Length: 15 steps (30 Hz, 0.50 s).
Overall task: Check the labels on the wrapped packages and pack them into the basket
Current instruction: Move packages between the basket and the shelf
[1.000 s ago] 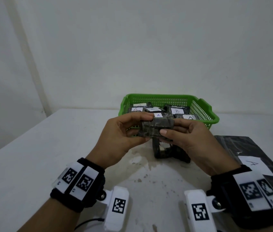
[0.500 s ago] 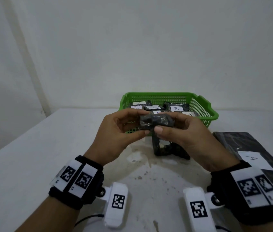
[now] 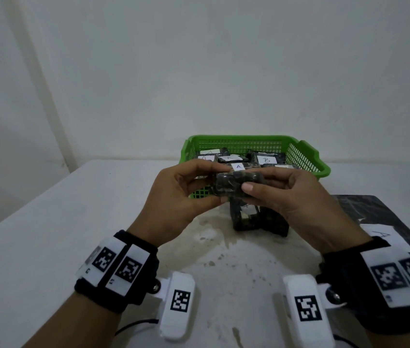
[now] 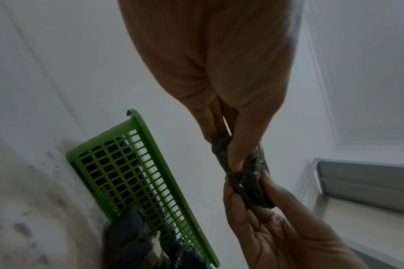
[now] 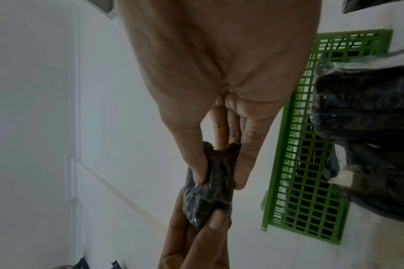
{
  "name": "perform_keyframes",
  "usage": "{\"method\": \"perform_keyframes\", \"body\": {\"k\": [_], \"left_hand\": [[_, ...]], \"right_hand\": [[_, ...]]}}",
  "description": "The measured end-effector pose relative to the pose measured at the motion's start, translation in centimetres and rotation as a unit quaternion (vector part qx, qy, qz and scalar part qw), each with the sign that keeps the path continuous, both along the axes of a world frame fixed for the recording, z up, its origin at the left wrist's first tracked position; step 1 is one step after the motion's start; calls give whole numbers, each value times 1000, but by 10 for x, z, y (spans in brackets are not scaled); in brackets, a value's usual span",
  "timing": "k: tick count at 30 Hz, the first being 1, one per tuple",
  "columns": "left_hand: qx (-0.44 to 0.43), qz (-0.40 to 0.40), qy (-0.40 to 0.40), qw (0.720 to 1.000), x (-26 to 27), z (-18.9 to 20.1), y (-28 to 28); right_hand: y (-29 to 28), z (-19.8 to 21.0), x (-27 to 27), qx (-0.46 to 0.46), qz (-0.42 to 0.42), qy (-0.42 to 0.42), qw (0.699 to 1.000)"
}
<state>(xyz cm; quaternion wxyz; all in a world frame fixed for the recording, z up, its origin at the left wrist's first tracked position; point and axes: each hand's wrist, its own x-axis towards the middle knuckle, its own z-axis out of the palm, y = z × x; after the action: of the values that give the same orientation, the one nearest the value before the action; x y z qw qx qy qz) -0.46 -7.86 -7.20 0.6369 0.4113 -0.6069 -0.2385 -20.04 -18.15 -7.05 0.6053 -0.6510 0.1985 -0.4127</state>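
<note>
— Where did we have the small package point(image 3: 235, 184) at that moment?

— We held it up in the air between both hands, in front of the near wall of the green basket point(image 3: 301, 156) and above the white table point(image 3: 48, 222). Our left hand point(image 3: 173, 197) pinched its left end, thumb underneath and fingers over the top; our right hand point(image 3: 289, 194) pinched the right end the same way, with the thumb on the near face.

— And which way did it lie?

— Its long axis ran left to right, from one hand to the other, roughly level and roughly parallel to the basket's near wall. A dark, crinkled face was turned toward us, and we could not tell from any view which face carried its label.

— What did the wrist views add?

— From the left wrist we saw the package point(image 4: 242, 174) pinched at both ends, the thumb pressing into the wrap. The right wrist showed the same grip on the package point(image 5: 210, 187) from the other end.

— What sat in the basket?

— Several dark wrapped packages with white labels; we read an A point(image 3: 238, 167) and a B point(image 3: 266, 160), the rest too blurred.

— Anything else on the table?

— Two more dark packages point(image 3: 256, 219) stood on end just below our hands, close to the basket. A large flat black package point(image 3: 374, 214) bearing a label marked A lay at our right.
</note>
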Motion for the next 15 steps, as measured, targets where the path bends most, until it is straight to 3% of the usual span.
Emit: {"method": "perform_keyframes", "body": {"k": [15], "left_hand": [[12, 1, -27, 1000, 4, 1, 0]], "right_hand": [[1, 1, 1, -39, -29, 1, 999]]}}
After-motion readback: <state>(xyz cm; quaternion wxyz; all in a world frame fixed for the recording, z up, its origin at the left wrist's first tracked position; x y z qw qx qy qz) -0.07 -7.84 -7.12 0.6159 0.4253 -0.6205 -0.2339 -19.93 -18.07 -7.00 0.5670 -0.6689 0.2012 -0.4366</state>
